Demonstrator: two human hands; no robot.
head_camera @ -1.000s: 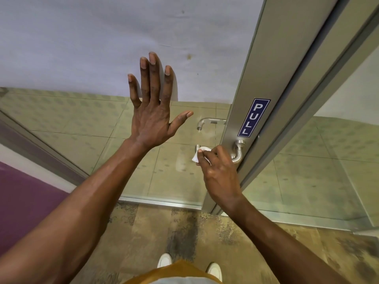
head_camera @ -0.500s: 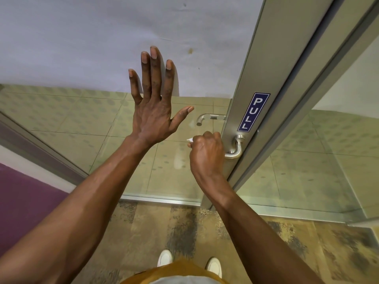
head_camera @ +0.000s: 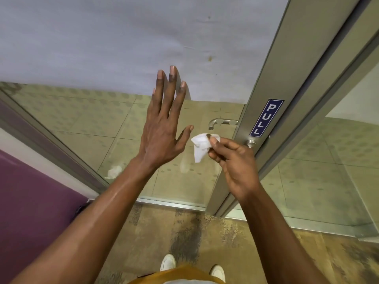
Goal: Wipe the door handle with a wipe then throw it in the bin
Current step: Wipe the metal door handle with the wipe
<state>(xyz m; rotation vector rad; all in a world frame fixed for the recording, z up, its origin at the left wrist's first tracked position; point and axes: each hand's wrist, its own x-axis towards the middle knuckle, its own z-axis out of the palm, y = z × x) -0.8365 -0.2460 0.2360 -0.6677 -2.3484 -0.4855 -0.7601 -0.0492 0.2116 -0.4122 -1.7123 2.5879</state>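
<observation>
My right hand pinches a crumpled white wipe between thumb and fingers, just left of the door frame. Most of the near silver door handle is hidden behind this hand; only its round base shows on the frame. A second handle shows through the glass on the far side. My left hand is flat against the glass door, fingers spread, holding nothing. No bin is in view.
The metal door frame carries a blue PULL sign. Frosted film covers the upper glass. A purple wall stands at the left. My white shoes stand on patterned carpet.
My right hand has come off the handle and drawn back toward me with the wipe, which now hangs loose. My left hand stays on the glass.
</observation>
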